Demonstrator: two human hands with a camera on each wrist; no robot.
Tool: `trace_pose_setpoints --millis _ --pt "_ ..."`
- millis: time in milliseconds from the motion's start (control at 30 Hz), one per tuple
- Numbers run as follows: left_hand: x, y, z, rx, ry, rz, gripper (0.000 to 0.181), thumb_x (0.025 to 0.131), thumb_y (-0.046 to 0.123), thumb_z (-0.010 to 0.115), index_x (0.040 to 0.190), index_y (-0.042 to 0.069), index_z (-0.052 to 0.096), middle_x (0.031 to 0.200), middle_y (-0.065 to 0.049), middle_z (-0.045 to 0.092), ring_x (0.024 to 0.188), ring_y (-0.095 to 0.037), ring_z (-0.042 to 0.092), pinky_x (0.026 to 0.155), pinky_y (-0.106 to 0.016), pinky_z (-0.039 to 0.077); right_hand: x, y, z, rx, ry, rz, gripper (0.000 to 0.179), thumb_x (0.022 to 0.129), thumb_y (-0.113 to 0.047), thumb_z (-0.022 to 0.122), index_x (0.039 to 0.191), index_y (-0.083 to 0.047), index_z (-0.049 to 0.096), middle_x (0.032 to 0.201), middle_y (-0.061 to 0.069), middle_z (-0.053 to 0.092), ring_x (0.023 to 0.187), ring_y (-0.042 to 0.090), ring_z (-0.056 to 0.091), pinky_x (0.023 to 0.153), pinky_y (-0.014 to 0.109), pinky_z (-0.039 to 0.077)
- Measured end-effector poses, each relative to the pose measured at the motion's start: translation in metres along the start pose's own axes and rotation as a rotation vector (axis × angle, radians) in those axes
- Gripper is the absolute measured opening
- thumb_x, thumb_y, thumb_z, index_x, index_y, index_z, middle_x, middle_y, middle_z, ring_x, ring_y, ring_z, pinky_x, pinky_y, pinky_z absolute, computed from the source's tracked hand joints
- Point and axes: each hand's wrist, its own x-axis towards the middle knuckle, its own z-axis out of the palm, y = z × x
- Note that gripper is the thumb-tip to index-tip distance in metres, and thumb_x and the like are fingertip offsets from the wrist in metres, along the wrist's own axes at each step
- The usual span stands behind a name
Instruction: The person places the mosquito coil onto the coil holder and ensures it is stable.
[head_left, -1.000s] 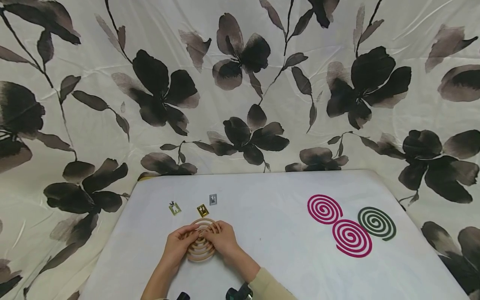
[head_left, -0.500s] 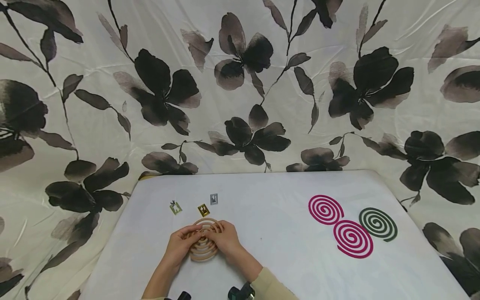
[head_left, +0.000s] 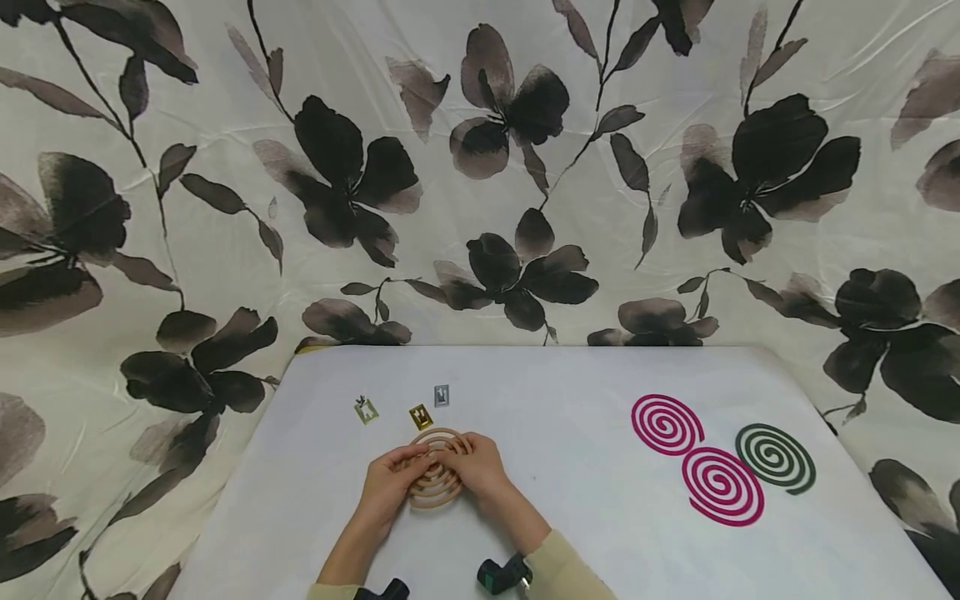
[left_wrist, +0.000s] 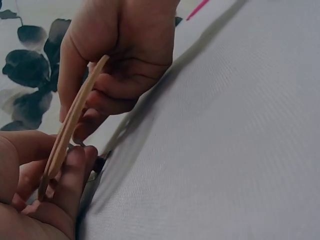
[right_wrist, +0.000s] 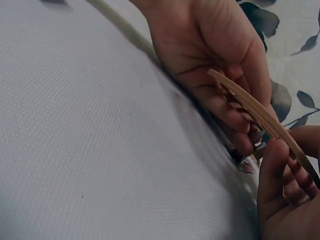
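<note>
Both hands hold a tan mosquito coil (head_left: 435, 502) up off the white table, at the near left in the head view. My left hand (head_left: 388, 485) pinches its left part, and my right hand (head_left: 482, 468) pinches its upper right part. Their fingertips meet near the coil's middle. In the left wrist view the coil (left_wrist: 67, 132) is seen edge-on and tilted. A tiny shiny metal piece (right_wrist: 260, 146) shows by the fingertips in the right wrist view; the fingers hide most of it.
Beyond the hands lie small metal coil stands: greenish (head_left: 366, 410), gold (head_left: 422, 417) and silver (head_left: 442, 396). Two pink coils (head_left: 723, 487) and a green coil (head_left: 776, 458) lie at the right of the table (head_left: 570, 533). A flowered cloth (head_left: 420, 275) hangs behind.
The head view has shifted, so everything sits further right in it. Against the metal stands, both hands and the tan coil have moved slightly right. Both hands keep their hold.
</note>
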Motion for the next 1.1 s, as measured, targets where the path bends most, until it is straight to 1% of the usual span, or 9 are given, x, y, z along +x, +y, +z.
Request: trace_pose_setpoints --millis 67,133,267,467,533,567,633,900,1100 --pt "0.0 -0.001 0.005 0.012 -0.015 0.01 0.037 0.085 0.018 0.076 0.114 -0.004 0.067 0.121 -0.012 0.063 0.109 -0.014 0.057 0.079 -0.019 0.049 -0.001 0.002 -0.005 0.001 0.013 0.005 0.023 0.08 -0.016 0.079 0.09 -0.001 0.065 0.081 0.004 0.061 0.07 0.013 0.054 0.058 0.025 0.045" --pt "0.0 -0.002 0.007 0.009 -0.013 0.007 0.036 0.085 0.017 0.077 0.114 -0.003 0.068 0.122 -0.013 0.062 0.112 -0.016 0.056 0.08 -0.019 0.049 -0.002 0.003 -0.007 0.01 0.009 0.006 0.023 0.081 -0.017 0.079 0.091 -0.001 0.065 0.081 0.004 0.061 0.07 0.013 0.054 0.058 0.025 0.045" --pt "0.002 -0.002 0.005 0.006 -0.006 0.012 0.034 0.084 0.013 0.077 0.113 -0.003 0.068 0.123 -0.013 0.061 0.113 -0.016 0.054 0.08 -0.019 0.048 -0.004 0.003 -0.005 0.024 0.008 -0.004 0.024 0.081 -0.018 0.079 0.092 -0.002 0.066 0.082 0.003 0.062 0.071 0.012 0.054 0.059 0.025 0.045" --pt "0.006 0.0 -0.001 0.064 -0.026 0.028 0.029 0.084 0.012 0.076 0.109 -0.002 0.07 0.118 -0.011 0.064 0.105 -0.014 0.057 0.078 -0.02 0.048 -0.007 0.003 -0.001 0.039 0.035 -0.001 0.027 0.082 -0.019 0.079 0.095 0.0 0.066 0.084 0.004 0.063 0.071 0.012 0.054 0.058 0.025 0.046" --pt "0.008 0.001 -0.002 0.078 -0.033 0.035 0.028 0.084 0.012 0.076 0.108 -0.002 0.071 0.115 -0.011 0.065 0.102 -0.014 0.058 0.077 -0.021 0.048 -0.007 0.003 0.001 0.055 0.041 -0.002 0.028 0.083 -0.018 0.077 0.098 0.002 0.066 0.084 0.004 0.063 0.07 0.011 0.055 0.057 0.025 0.046" --pt "0.009 0.001 -0.003 0.083 -0.035 0.041 0.027 0.084 0.011 0.076 0.107 -0.002 0.071 0.115 -0.01 0.065 0.101 -0.015 0.058 0.076 -0.021 0.048 -0.009 0.0 0.001 0.064 0.045 -0.003 0.027 0.084 -0.016 0.077 0.098 0.003 0.065 0.083 0.004 0.062 0.069 0.011 0.055 0.056 0.024 0.046" --pt "0.011 0.003 -0.004 0.09 -0.039 0.044 0.027 0.084 0.011 0.076 0.107 -0.001 0.071 0.114 -0.01 0.065 0.099 -0.015 0.058 0.075 -0.022 0.048 -0.008 0.002 0.003 0.073 0.058 -0.002 0.026 0.083 -0.015 0.076 0.098 0.003 0.065 0.082 0.003 0.062 0.067 0.01 0.055 0.055 0.024 0.046" --pt "0.012 0.006 -0.002 0.098 -0.056 0.031 0.028 0.085 0.011 0.075 0.109 -0.002 0.07 0.118 -0.011 0.064 0.102 -0.016 0.057 0.076 -0.022 0.048 -0.01 0.003 0.003 0.083 0.075 0.01 0.025 0.084 -0.017 0.076 0.096 0.001 0.066 0.082 0.004 0.062 0.067 0.01 0.056 0.057 0.024 0.047" --pt "0.013 0.005 -0.003 0.08 -0.063 0.02 0.033 0.084 0.014 0.077 0.112 -0.003 0.068 0.117 -0.011 0.064 0.098 -0.013 0.059 0.075 -0.022 0.048 -0.012 0.003 0.003 0.097 0.087 -0.003 0.023 0.084 -0.017 0.077 0.093 0.0 0.065 0.08 0.003 0.06 0.066 0.01 0.055 0.055 0.024 0.047"
